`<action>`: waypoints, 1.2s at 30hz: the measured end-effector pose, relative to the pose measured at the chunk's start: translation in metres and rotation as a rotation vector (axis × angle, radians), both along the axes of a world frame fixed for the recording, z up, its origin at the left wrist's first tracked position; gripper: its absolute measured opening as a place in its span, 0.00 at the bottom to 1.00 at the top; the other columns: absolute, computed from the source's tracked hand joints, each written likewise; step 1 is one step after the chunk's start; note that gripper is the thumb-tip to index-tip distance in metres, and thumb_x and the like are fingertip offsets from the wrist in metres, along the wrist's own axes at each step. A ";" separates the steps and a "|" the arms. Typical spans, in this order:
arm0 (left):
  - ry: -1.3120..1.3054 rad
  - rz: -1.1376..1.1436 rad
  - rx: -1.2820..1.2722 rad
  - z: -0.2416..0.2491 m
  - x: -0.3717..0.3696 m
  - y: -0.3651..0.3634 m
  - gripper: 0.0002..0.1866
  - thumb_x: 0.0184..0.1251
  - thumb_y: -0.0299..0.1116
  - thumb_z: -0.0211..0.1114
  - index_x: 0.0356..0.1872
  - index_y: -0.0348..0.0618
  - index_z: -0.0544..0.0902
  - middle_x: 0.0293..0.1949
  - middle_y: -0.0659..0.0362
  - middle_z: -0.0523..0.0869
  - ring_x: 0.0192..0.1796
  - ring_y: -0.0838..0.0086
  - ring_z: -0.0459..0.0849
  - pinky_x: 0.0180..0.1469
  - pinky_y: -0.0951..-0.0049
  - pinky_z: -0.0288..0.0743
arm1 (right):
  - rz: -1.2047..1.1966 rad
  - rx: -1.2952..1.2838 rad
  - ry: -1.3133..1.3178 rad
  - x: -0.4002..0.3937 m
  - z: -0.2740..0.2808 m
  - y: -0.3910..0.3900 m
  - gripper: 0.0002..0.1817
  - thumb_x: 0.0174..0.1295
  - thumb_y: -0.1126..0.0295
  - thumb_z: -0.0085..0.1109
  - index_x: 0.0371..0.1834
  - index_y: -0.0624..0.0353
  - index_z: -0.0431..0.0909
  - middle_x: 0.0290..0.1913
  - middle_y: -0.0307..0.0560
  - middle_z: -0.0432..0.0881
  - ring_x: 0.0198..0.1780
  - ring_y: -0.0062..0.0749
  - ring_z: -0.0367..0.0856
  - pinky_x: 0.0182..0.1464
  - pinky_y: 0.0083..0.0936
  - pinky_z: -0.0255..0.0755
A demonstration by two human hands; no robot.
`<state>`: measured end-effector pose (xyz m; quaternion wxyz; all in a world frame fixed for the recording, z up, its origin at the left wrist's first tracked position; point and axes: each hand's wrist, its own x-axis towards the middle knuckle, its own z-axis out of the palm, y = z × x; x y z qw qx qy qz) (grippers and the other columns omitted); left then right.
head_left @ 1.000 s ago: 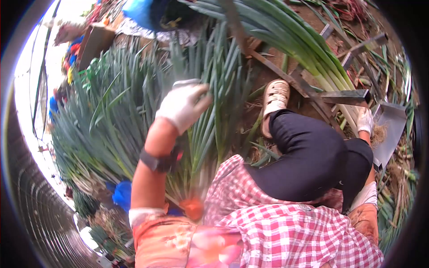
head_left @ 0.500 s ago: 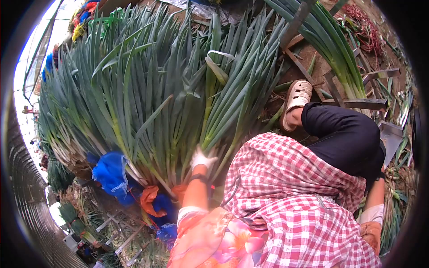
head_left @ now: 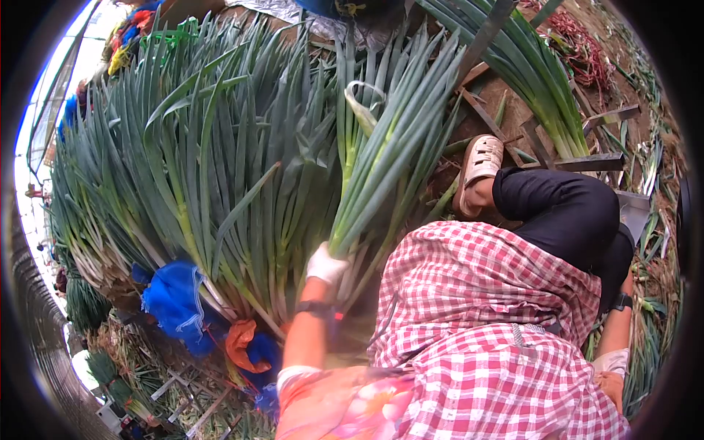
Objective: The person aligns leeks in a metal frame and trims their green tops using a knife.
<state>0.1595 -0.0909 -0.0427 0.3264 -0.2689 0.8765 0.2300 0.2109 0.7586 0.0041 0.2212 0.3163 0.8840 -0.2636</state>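
Onions (head_left: 381, 161), a leafy bunch, are gripped low down in the gloved left hand (head_left: 327, 265), right beside the big pile (head_left: 213, 169). Right hand's hidden around the knee (head_left: 598, 209), so can't tell what it's doing.

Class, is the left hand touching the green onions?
Touching. The head view shows the left hand closed around the lower stalks of some green onions.

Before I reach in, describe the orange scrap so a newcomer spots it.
Find the mass of tall green onions filling the picture's left half. Go down to their pale lower ends, where blue cloth is bunched. The orange scrap, crumpled beside it, stands out by its color, with blue on both sides.
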 end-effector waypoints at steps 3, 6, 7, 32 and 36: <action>0.143 0.092 0.591 0.039 -0.011 -0.013 0.23 0.40 0.30 0.69 0.43 0.36 0.77 0.35 0.60 0.81 0.36 0.75 0.78 0.43 0.75 0.73 | -0.036 -0.146 0.127 -0.016 0.027 0.000 0.27 0.68 0.50 0.43 0.61 0.57 0.70 0.56 0.46 0.77 0.56 0.33 0.74 0.60 0.28 0.65; 0.049 0.295 0.916 0.097 -0.031 -0.014 0.24 0.41 0.30 0.69 0.44 0.36 0.76 0.33 0.58 0.80 0.35 0.71 0.80 0.39 0.70 0.77 | -0.303 -0.371 0.436 -0.063 0.105 -0.066 0.21 0.67 0.54 0.50 0.55 0.57 0.76 0.50 0.37 0.79 0.50 0.22 0.76 0.55 0.23 0.67; 0.050 0.371 1.004 0.125 -0.038 -0.009 0.25 0.42 0.30 0.69 0.45 0.35 0.75 0.34 0.58 0.79 0.35 0.70 0.80 0.39 0.69 0.77 | -0.287 -0.238 0.463 -0.081 0.135 -0.087 0.23 0.68 0.53 0.49 0.55 0.59 0.75 0.51 0.37 0.79 0.50 0.22 0.76 0.55 0.24 0.67; -0.006 0.721 1.495 0.072 -0.110 0.090 0.25 0.68 0.50 0.54 0.51 0.36 0.74 0.41 0.47 0.81 0.44 0.53 0.79 0.52 0.53 0.74 | 0.559 -0.551 0.245 -0.124 0.042 -0.623 0.30 0.49 0.54 0.58 0.53 0.63 0.72 0.41 0.67 0.78 0.42 0.58 0.78 0.51 0.37 0.72; 0.340 0.939 1.226 0.080 -0.123 0.041 0.23 0.70 0.54 0.50 0.46 0.43 0.75 0.33 0.54 0.80 0.30 0.70 0.77 0.27 0.76 0.73 | 0.216 -1.015 0.046 -0.142 0.097 -0.578 0.17 0.49 0.68 0.59 0.39 0.68 0.74 0.34 0.46 0.79 0.34 0.28 0.78 0.40 0.26 0.73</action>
